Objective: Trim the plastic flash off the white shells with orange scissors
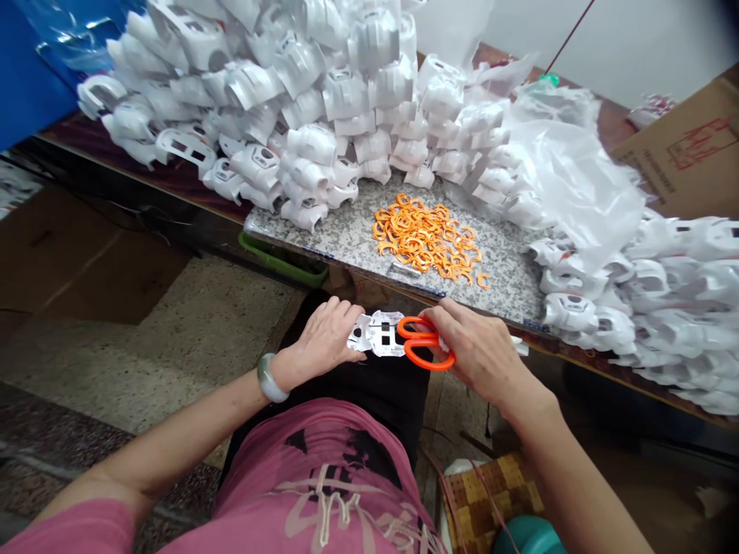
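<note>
In the head view my left hand point(324, 337) grips the left end of a white plastic shell point(386, 335), held above my lap with its hollow inner side up. My right hand point(476, 342) is closed around a pair of scissors point(430, 358) with orange handles. The handle loops point left and meet or overlap the shell's right end; whether they press on it I cannot tell. My palm hides the blades, and something whitish sticks out past its right side. Beyond my hands, a heap of small orange curved clips point(424, 235) lies on the speckled board point(511, 273).
Stacked white shells point(312, 146) fill the back left of the table, and more shells point(663, 300) are piled at right. Clear plastic bags point(577, 161) drape between them. A cardboard box point(687, 150) stands back right. Below are a green tray point(282, 261) and a woven basket point(490, 492).
</note>
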Action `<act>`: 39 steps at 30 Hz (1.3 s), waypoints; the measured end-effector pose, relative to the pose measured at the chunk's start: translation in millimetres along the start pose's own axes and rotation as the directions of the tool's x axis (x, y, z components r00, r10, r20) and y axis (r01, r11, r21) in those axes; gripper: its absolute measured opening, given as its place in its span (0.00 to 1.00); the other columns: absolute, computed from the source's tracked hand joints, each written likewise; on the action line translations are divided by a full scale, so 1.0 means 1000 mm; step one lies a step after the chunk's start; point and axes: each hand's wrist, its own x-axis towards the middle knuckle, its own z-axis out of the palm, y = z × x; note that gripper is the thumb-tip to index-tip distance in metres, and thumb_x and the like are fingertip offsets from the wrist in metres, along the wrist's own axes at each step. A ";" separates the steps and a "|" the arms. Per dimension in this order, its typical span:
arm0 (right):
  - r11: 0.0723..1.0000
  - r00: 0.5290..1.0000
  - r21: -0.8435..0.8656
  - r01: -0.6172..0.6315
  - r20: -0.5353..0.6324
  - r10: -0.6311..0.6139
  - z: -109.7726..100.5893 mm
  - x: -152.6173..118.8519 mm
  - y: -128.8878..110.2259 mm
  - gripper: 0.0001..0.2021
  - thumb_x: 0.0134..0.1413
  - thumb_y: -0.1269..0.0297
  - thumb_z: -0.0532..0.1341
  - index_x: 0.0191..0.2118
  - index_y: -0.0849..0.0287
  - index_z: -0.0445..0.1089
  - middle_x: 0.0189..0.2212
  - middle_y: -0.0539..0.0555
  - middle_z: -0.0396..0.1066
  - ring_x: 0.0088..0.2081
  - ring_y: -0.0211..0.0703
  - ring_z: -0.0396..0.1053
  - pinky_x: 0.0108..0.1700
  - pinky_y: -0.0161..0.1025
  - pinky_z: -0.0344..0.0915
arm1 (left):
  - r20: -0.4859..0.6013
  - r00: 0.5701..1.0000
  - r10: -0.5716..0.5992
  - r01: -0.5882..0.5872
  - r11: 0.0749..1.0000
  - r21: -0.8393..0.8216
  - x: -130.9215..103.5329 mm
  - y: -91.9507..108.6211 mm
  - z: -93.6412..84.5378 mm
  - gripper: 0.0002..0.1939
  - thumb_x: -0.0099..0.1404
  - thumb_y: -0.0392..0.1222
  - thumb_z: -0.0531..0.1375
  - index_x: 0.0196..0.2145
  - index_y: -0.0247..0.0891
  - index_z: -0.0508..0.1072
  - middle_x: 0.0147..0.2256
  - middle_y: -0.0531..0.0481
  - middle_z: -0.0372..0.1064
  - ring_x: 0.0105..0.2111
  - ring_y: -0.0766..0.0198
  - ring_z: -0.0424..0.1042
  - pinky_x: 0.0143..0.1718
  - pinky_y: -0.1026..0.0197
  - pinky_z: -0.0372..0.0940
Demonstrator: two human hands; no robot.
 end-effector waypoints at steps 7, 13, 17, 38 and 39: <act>0.997 0.997 -0.065 0.029 0.075 -0.024 -0.006 0.005 -0.011 0.04 0.59 0.71 0.54 0.38 0.59 0.66 0.32 0.53 0.66 0.33 0.41 0.66 0.26 0.35 0.48 | -0.019 1.000 0.022 -0.022 1.000 0.016 -0.001 -0.001 0.006 0.28 0.51 0.54 0.67 0.43 0.35 0.65 0.37 0.45 0.65 0.39 0.53 0.61 0.40 0.55 0.57; 0.981 0.983 -0.093 0.169 0.085 -0.161 0.008 0.018 -0.027 0.05 0.60 0.72 0.52 0.36 0.59 0.64 0.31 0.53 0.65 0.32 0.42 0.65 0.27 0.37 0.48 | -0.023 0.998 0.059 -0.059 0.998 -0.020 0.000 0.005 0.006 0.20 0.60 0.53 0.59 0.43 0.35 0.66 0.37 0.45 0.65 0.38 0.54 0.60 0.40 0.55 0.56; 0.985 0.982 -0.049 0.165 0.100 -0.160 0.024 0.026 -0.029 0.06 0.60 0.73 0.51 0.36 0.59 0.64 0.32 0.53 0.65 0.33 0.41 0.66 0.27 0.37 0.48 | -0.010 0.998 0.055 -0.055 0.998 -0.026 0.000 0.007 0.005 0.17 0.62 0.53 0.56 0.40 0.36 0.67 0.36 0.45 0.65 0.37 0.55 0.60 0.39 0.55 0.56; 0.990 0.996 0.140 0.034 0.074 -0.045 0.008 0.008 -0.002 0.08 0.54 0.72 0.54 0.40 0.61 0.66 0.34 0.54 0.68 0.31 0.38 0.65 0.26 0.33 0.47 | 0.030 0.999 -0.028 0.027 0.999 0.035 0.004 -0.002 0.014 0.27 0.51 0.56 0.66 0.43 0.35 0.67 0.38 0.45 0.66 0.40 0.53 0.62 0.40 0.56 0.57; 0.990 0.995 0.136 0.030 0.085 -0.042 0.008 0.009 -0.003 0.08 0.54 0.72 0.54 0.40 0.61 0.66 0.35 0.54 0.68 0.32 0.38 0.65 0.26 0.33 0.48 | 0.028 0.999 -0.029 0.028 0.999 0.035 0.004 -0.002 0.014 0.27 0.52 0.56 0.66 0.43 0.35 0.67 0.38 0.45 0.66 0.40 0.53 0.62 0.40 0.56 0.57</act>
